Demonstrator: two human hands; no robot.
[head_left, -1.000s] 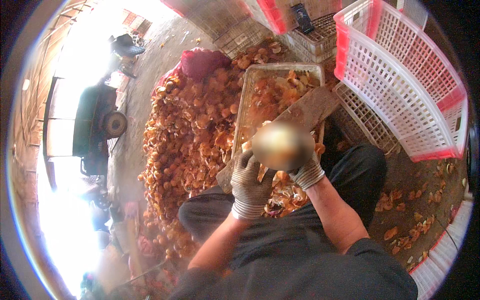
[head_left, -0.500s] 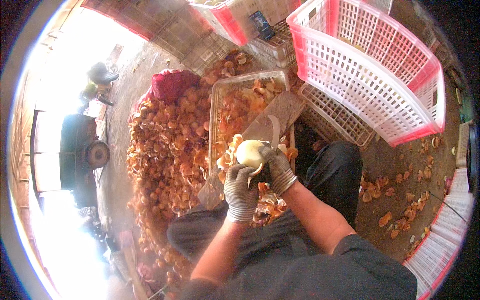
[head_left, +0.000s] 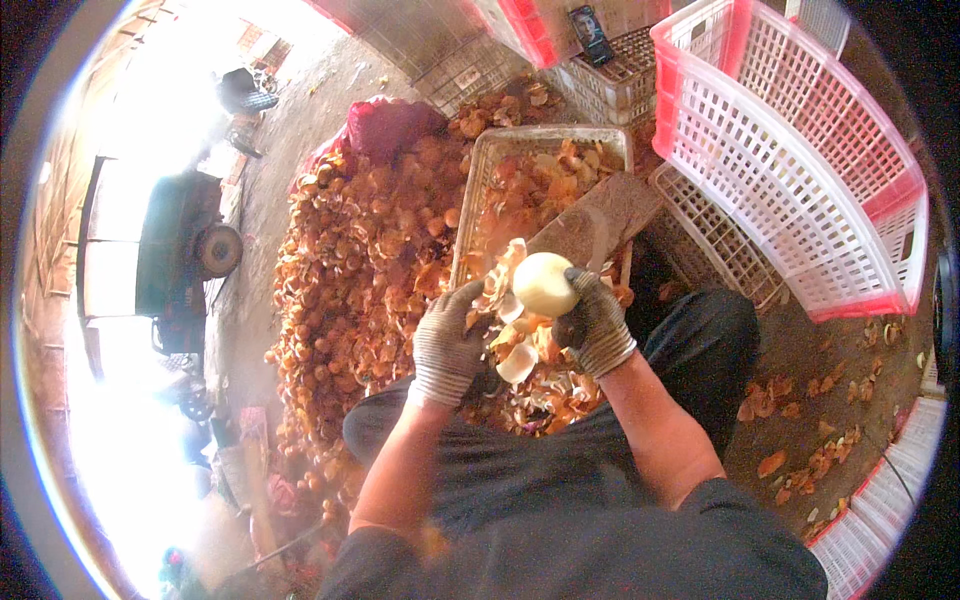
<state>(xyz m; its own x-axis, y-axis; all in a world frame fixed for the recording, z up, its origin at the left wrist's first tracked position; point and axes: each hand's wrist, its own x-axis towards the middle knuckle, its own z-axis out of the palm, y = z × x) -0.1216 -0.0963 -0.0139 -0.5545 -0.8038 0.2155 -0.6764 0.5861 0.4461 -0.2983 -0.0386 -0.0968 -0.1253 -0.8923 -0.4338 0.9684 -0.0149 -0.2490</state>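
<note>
A peeled, pale onion [head_left: 545, 284] sits in the grip of my right hand [head_left: 594, 322], which wears a grey knit glove with a striped cuff. The thumb and fingers press against its right side. My left hand [head_left: 447, 340], gloved alike, is apart from the onion, to its left, with fingers spread and slightly bent beside loose skins. Pale and brown onion peels [head_left: 519, 362] lie between the hands and below the onion. Beyond it a worn wooden board [head_left: 625, 208] lies slantwise over a shallow plastic crate [head_left: 480, 165] holding more peels.
A large heap of brown onions [head_left: 350, 270] spreads on the left, with a red mesh sack [head_left: 390, 128] at its far end. White and pink slotted crates [head_left: 770, 170] stand at the right. A phone [head_left: 591, 35] leans at the back; a wheeled vehicle [head_left: 165, 250] is far left.
My left hand has come off the onion and moved left. My right hand has kept hold of it. The whole view has shifted, so the surroundings appear farther right.
</note>
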